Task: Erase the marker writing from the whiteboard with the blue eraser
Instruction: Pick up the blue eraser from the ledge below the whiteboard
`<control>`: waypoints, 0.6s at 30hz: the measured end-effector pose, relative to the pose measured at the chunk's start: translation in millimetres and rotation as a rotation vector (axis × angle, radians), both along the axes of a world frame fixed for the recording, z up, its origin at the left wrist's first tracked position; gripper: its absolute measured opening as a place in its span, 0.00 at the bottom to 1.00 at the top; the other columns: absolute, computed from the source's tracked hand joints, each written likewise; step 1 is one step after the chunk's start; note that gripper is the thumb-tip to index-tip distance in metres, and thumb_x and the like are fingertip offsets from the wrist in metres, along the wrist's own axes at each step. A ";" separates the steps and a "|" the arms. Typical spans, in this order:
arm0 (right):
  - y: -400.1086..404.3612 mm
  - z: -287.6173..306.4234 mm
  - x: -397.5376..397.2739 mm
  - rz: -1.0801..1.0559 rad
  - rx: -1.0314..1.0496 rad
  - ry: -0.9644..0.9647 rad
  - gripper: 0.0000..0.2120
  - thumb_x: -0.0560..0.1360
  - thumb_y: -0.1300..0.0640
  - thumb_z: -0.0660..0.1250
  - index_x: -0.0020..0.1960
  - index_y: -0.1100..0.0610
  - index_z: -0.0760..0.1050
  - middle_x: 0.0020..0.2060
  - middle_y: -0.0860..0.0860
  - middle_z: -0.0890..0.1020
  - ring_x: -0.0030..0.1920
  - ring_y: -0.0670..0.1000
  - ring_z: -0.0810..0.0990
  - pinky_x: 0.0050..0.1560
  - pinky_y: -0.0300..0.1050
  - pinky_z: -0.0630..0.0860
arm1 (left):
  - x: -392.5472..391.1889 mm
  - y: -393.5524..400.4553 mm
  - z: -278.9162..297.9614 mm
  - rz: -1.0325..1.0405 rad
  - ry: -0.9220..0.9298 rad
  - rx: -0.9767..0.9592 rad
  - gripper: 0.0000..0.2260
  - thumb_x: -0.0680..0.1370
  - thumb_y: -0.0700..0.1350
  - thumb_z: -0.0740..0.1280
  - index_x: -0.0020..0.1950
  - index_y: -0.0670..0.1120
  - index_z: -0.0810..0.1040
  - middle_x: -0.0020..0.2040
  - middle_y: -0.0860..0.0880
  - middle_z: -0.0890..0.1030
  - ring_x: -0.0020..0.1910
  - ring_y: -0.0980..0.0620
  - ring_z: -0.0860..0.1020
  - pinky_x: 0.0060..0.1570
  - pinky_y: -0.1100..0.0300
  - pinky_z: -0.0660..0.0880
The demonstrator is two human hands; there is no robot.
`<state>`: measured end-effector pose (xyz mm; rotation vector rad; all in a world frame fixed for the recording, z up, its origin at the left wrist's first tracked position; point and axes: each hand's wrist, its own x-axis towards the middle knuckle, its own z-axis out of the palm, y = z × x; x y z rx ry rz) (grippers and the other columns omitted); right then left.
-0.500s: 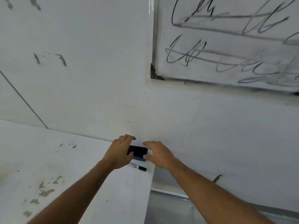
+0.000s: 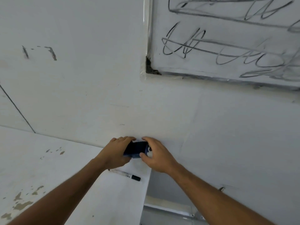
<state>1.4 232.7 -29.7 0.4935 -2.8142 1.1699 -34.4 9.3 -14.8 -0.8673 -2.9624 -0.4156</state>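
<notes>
At the counter's far edge against the wall, the dark blue rectangular eraser [image 2: 136, 149] is gripped by both hands, left hand [image 2: 115, 153] and right hand [image 2: 155, 154] closed around its ends. Nearer lies a white black-capped marker [image 2: 125, 174] on the white counter [image 2: 65, 168]; up right hangs the scribbled whiteboard [image 2: 227, 38].

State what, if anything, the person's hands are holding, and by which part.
Both hands hold the blue eraser: the left hand grips its left end, the right hand its right end, above the marker.

Bare forearms, ring on left hand [image 2: 116, 151]
</notes>
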 end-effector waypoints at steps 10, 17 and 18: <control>59.0 100.0 45.2 -0.112 -0.559 0.234 0.26 0.69 0.39 0.75 0.63 0.39 0.70 0.56 0.38 0.81 0.56 0.42 0.80 0.52 0.38 0.80 | 49.0 92.2 102.6 -0.115 0.038 0.699 0.31 0.69 0.56 0.78 0.69 0.60 0.69 0.58 0.63 0.81 0.58 0.58 0.80 0.56 0.60 0.76; 111.1 166.8 80.0 -0.161 -0.603 0.517 0.24 0.73 0.42 0.73 0.64 0.46 0.70 0.55 0.42 0.82 0.56 0.45 0.82 0.53 0.44 0.82 | 75.4 168.0 169.0 -0.295 0.214 0.820 0.32 0.71 0.49 0.78 0.72 0.53 0.70 0.61 0.59 0.81 0.58 0.58 0.80 0.57 0.60 0.78; 117.9 176.3 86.0 -0.172 -0.592 0.563 0.23 0.73 0.42 0.73 0.64 0.46 0.71 0.54 0.42 0.82 0.55 0.45 0.82 0.52 0.44 0.82 | 80.0 176.2 177.2 -0.325 0.243 0.819 0.32 0.71 0.52 0.78 0.72 0.53 0.69 0.61 0.60 0.80 0.58 0.57 0.80 0.55 0.61 0.78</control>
